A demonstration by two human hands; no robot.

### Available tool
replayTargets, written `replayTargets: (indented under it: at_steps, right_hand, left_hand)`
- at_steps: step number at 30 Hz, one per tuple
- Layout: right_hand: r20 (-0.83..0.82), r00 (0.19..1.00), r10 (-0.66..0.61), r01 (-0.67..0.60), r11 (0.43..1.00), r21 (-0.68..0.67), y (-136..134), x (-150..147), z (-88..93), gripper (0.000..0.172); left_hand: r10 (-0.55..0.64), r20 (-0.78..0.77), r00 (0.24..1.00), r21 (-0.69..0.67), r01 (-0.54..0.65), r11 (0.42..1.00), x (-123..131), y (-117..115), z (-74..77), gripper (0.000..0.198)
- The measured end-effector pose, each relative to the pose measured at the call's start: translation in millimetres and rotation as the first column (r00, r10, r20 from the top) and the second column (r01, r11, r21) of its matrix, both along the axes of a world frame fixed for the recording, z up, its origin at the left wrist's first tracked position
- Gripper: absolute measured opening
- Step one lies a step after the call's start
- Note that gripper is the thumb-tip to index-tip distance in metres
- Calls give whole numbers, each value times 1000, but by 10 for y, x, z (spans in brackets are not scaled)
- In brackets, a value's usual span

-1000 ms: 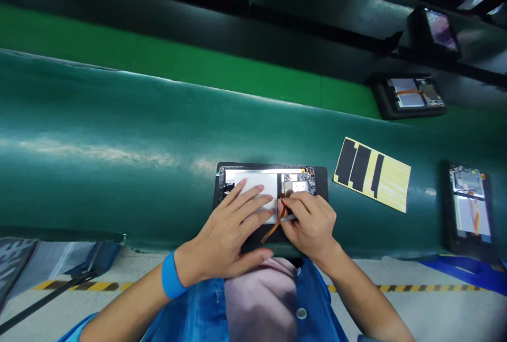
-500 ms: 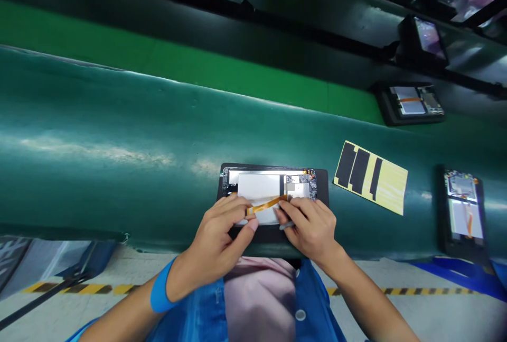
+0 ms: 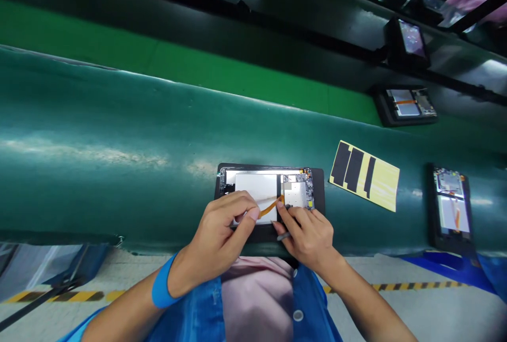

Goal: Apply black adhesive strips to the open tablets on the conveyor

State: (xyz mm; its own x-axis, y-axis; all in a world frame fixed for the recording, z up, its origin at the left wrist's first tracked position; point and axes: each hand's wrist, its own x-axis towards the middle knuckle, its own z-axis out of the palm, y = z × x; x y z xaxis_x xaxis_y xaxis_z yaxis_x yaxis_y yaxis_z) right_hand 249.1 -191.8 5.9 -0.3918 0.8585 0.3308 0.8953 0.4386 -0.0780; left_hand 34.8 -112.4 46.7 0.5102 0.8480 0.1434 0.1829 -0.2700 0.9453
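An opened tablet (image 3: 257, 186) lies on a black tray (image 3: 319, 188) in front of me, its white battery and circuit board showing. My left hand (image 3: 227, 223) pinches the left end of an orange flex cable (image 3: 269, 209) between thumb and index finger, over the battery. At the cable's right end, the index fingertip of my right hand (image 3: 304, 231) touches it beside the board. A thin grey tool (image 3: 283, 236) is held in the curled fingers of that hand.
A yellow sheet with black adhesive strips (image 3: 364, 175) lies right of the tablet. Another opened tablet (image 3: 453, 207) is at the far right. Beyond the green bench edge sit one more opened tablet (image 3: 407, 103) and a dark device with a lit screen (image 3: 412, 38).
My left hand has gone from resting at the cable's left end to pinching it, and that end looks lifted. The view has shifted slightly.
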Motion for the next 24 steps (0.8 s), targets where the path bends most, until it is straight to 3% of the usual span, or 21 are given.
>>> replayTargets:
  at_steps: [6,10,14,19,24]
  right_hand:
    - [8,1000,-8,8,1000,3,-7,-17,8,33]
    - [15,1000,-8,8,1000,12,-5,-14,10,33]
    - [-25,1000,17,-17,1000,14,8,15,39,31]
    - [-188,978,89,-81,995,50,195,-85,176,19]
    - [-172,957,234,-230,972,43,547,-335,226,11]
  left_hand:
    - [35,-45,998,41,-33,999,-35,-1,-20,25]
    - [161,-233,959,126,-135,983,-150,41,-112,27]
    - [229,-427,875,229,-141,963,-273,65,-213,27]
    - [157,-491,857,111,-117,987,-353,57,-265,28]
    - [80,-416,906,-40,-107,993,-367,95,-223,27]
